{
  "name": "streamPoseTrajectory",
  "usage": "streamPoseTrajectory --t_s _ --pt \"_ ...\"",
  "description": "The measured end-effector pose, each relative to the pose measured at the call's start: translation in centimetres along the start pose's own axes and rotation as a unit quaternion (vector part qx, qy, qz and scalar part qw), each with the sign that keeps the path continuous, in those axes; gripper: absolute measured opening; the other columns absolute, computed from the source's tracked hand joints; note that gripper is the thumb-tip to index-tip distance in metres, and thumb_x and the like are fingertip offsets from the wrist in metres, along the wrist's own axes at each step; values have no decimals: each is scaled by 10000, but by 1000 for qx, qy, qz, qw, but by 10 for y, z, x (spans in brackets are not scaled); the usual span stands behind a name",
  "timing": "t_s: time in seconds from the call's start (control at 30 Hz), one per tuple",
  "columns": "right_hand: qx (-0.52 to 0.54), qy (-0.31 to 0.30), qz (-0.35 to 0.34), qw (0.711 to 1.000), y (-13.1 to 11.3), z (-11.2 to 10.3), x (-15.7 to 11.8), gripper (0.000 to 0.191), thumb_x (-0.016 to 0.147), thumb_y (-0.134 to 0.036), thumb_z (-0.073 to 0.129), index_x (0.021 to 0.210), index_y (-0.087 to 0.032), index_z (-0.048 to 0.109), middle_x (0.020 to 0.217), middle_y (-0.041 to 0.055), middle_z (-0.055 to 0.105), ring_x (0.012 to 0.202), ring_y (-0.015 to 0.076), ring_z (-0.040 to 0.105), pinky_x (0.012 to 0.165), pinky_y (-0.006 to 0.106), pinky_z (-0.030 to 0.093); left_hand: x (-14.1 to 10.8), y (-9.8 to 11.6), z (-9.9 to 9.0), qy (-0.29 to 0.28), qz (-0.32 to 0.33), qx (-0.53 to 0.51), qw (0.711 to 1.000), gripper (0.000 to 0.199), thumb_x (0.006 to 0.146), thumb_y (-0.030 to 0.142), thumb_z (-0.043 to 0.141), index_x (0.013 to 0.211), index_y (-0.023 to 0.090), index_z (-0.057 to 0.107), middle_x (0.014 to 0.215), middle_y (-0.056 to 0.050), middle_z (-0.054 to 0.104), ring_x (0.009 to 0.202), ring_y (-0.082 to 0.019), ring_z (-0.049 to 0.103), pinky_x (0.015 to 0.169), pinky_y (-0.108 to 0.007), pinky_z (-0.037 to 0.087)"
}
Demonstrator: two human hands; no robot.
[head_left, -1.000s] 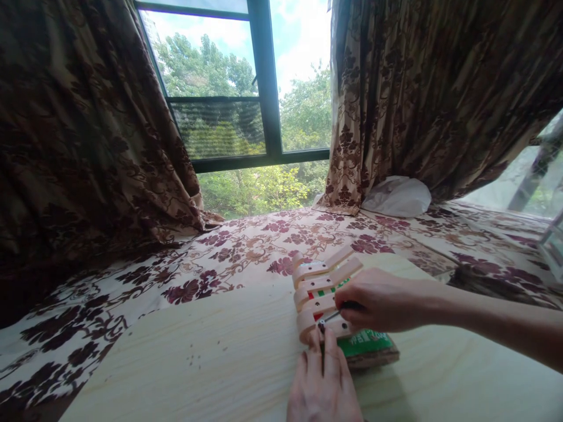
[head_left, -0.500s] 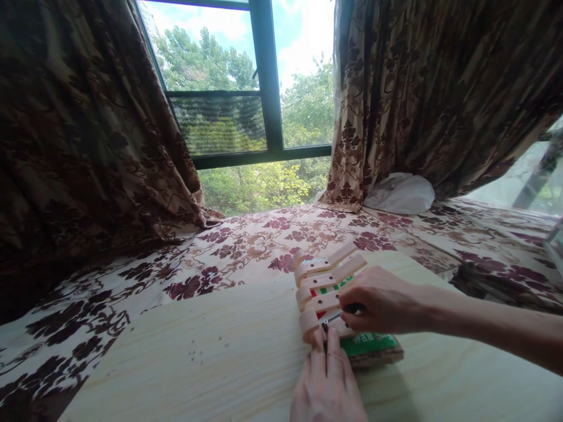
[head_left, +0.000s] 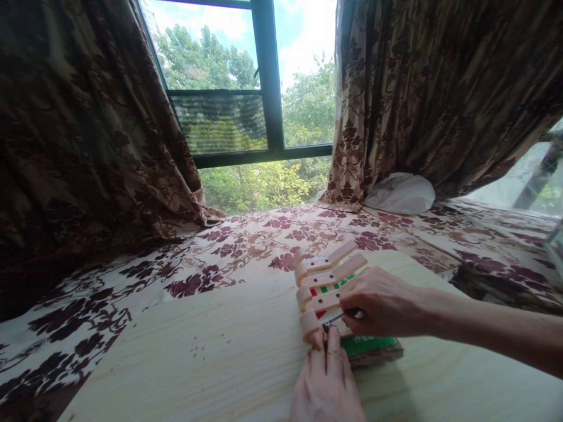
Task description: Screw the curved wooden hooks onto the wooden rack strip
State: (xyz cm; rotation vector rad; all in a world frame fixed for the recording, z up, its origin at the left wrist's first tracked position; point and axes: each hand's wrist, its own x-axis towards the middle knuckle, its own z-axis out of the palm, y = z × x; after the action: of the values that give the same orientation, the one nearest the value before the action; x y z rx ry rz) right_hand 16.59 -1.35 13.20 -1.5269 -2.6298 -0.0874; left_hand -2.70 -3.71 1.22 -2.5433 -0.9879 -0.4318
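Observation:
Pale wooden pieces [head_left: 328,300] with rounded ends and dark holes or screws lie in a row on a green and red pack [head_left: 372,346]. My right hand [head_left: 378,302] is closed around the dark handle of what looks like a small screwdriver. The thin metal shaft [head_left: 336,317] slants down left to a small dark metal part [head_left: 326,326] on the nearest wooden piece. From below, my left hand [head_left: 328,381] presses its fingertips together at that metal part, against the wood. Its fingertips partly cover the part.
Under the pack is a pale wooden board [head_left: 176,351] with several tiny dark bits [head_left: 197,351] to the left. A flowered cloth [head_left: 246,246] spreads behind it. Farther back are a white plastic bag [head_left: 400,193], patterned curtains [head_left: 396,88] and a window [head_left: 275,76].
The screwdriver's shaft and handle have shifted slightly in my right hand. My left hand stays at the metal part, and the wooden pieces keep their places.

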Motion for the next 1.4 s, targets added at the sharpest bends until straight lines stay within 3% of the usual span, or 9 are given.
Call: streamPoseTrajectory --t_s 0.33,0.5,0.67,0.83,0.9,1.0,1.17,1.27,1.4 --pt "-17 -15 -35 999 -5 -5 -3 143 734 -208 487 634 -183 586 616 36 648 515 105 457 493 266 241 11 3 -30 8 -14 -18 1000 345 906 136 365 1106 176 643 1243 -103 608 1006 -171 642 803 -247 550" --pt "-31 -17 -36 999 -8 -6 -5 150 754 -203 475 650 -179 580 636 45 652 530 117 482 493 281 225 16 4 -46 27 11 3 1000 292 911 196 425 1091 158 652 1228 -60 617 1043 -208 629 799 -255 563" --pt "-48 -29 -24 998 -12 -11 -5 153 747 -190 474 644 -166 586 627 62 652 531 129 506 491 284 206 17 4 -43 58 23 27 998 300 915 241 423 1079 147 655 1227 -55 614 1031 -221 634 778 -247 569" --pt "-85 -46 18 995 -18 -48 -9 166 743 -165 480 814 -154 629 634 52 647 528 136 525 478 281 188 20 -5 -33 81 63 6 995 312 900 175 402 1085 114 645 1243 -97 597 1027 -238 636 790 -264 562" --pt "-80 -77 7 994 -21 -66 -10 147 732 -162 509 805 -176 637 680 37 660 586 136 555 486 269 207 22 -8 -36 55 67 -24 996 324 890 179 405 1113 111 630 1256 -110 584 1056 -259 619 827 -312 553" --pt "-101 -92 -26 990 -24 -84 -5 117 740 -142 522 715 -178 630 740 35 673 671 135 579 521 263 238 27 -12 -50 -34 54 -97 993 414 863 305 463 1211 106 567 1306 -141 535 1157 -312 545 915 -431 504" --pt "-146 -93 -49 984 -27 -87 10 166 780 -142 502 736 -164 661 760 59 678 679 140 577 522 276 235 35 -16 -71 -181 2 -213 960 634 798 434 560 1336 120 440 1419 -150 403 1313 -317 368 1058 -484 347" --pt "-154 -96 -61 982 -29 -82 17 159 761 -122 512 707 -154 658 735 65 674 675 144 572 523 276 240 37 -15 -71 -212 -12 -238 948 675 797 442 557 1365 116 393 1462 -151 321 1355 -321 284 1081 -506 295" --pt "-151 -98 -88 980 -30 -79 20 146 753 -117 529 658 -144 636 709 68 664 662 145 559 512 278 231 36 -12 -64 -203 -15 -225 953 679 814 465 534 1377 123 370 1472 -140 301 1345 -321 309 1033 -512 373"
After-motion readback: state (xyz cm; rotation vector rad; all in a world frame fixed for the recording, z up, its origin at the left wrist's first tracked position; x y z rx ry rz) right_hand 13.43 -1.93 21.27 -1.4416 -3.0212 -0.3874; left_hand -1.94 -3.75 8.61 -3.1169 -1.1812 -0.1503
